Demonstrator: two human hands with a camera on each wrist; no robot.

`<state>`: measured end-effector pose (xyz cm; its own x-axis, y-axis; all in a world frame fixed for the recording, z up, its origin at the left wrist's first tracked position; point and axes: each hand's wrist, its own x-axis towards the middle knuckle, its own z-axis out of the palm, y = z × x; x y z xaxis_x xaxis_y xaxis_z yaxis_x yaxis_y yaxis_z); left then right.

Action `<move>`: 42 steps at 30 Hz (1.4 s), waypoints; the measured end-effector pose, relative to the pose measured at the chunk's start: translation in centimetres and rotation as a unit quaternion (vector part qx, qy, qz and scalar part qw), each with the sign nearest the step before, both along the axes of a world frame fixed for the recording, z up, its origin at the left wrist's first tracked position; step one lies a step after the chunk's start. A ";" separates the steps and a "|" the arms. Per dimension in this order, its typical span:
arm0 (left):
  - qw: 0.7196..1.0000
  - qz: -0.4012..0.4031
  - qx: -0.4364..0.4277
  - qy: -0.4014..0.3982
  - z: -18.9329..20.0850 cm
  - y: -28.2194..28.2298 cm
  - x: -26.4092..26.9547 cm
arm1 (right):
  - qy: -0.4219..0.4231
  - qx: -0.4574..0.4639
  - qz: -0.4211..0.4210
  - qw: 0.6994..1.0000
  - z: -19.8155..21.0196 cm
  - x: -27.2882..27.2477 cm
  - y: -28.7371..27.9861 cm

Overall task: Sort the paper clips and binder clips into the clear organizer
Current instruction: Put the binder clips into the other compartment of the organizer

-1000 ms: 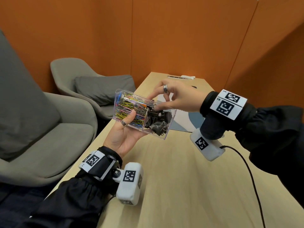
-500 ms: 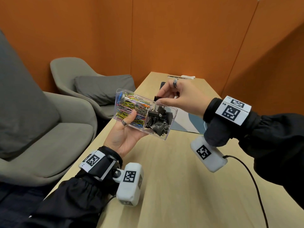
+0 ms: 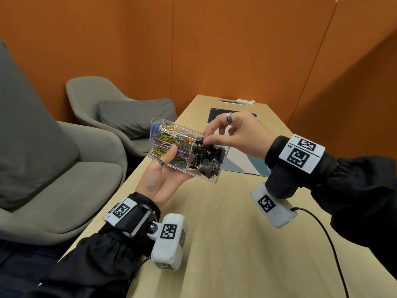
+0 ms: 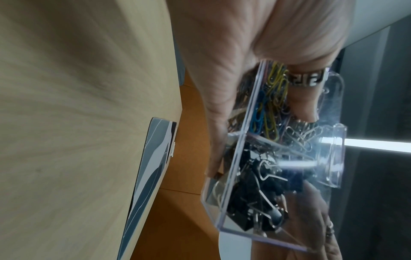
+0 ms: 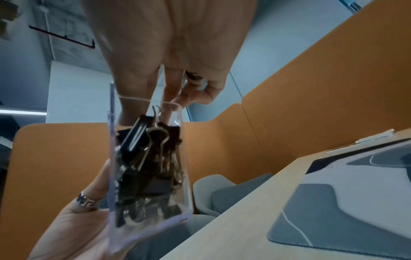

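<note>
My left hand holds the clear organizer tilted above the table, thumb pressed on its front wall and fingers behind it. The left compartment is packed with coloured paper clips. The right one holds several black binder clips. My right hand pinches one black binder clip between thumb and forefinger at the open top of that compartment. The right wrist view shows the fingertips just inside the organizer, above the binder clips. In the left wrist view the organizer fills the lower right.
A blue-grey desk mat lies on the wooden table behind the organizer. A black cable runs across the table at the right. Grey armchairs stand to the left, and orange partition walls enclose the booth.
My right hand lifted out of the binder clip compartment with a black clip pinched, and its fingertips are now back down at the compartment's top. The left hand has kept the organizer still.
</note>
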<state>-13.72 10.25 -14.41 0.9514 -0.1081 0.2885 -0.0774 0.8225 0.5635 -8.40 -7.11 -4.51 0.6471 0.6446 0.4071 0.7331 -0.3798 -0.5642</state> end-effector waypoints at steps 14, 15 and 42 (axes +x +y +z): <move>1.000 0.011 -0.010 0.017 0.2 0.2 0.1 | 0.098 0.013 0.010 0.995 0.5 -0.9 -2.7; 1.000 0.009 -0.011 0.018 0.2 0.2 0.1 | 0.095 0.025 0.000 0.995 0.4 -1.0 -2.8; 0.918 0.052 0.394 -0.013 5.0 -1.1 0.4 | 0.234 0.053 -0.064 0.969 -0.5 -2.0 -10.1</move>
<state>-13.31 9.16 -9.43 0.9620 -0.2025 0.1830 -0.1545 0.1487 0.9767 -10.42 -17.19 -5.03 0.8490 0.5169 0.1094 0.3379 -0.3720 -0.8646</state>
